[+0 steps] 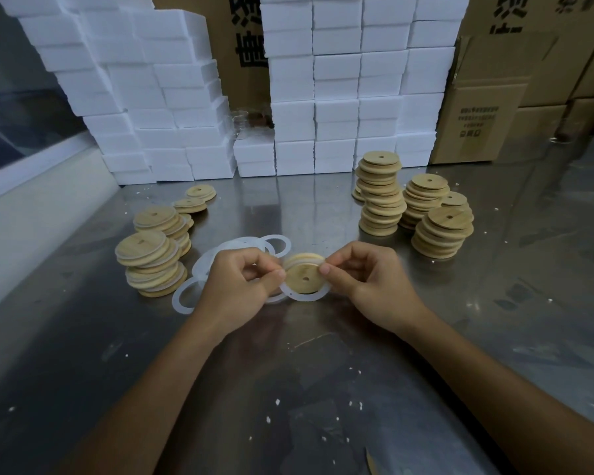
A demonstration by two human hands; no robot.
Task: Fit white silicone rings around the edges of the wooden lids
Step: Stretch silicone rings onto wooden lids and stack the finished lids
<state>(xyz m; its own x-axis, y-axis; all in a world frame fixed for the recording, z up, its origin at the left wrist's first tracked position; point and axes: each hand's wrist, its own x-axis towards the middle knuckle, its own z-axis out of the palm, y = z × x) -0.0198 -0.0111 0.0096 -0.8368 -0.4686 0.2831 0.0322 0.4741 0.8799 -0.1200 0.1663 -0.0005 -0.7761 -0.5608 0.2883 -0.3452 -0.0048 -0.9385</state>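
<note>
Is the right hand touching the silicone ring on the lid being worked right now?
Touching. In the head view, the right hand pinches the white silicone ring at the wooden lid's right edge.

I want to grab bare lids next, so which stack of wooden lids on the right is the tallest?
The back-left stack, nearest the white foam blocks; it rises above the three lower stacks beside it.

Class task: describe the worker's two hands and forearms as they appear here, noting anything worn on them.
Both the left hand and the right hand are bare: no gloves, rings, watch or bracelets show. Both forearms are uncovered as far as the picture's lower edge, with no sleeve in view. Fingernails are short and unpainted.
</note>
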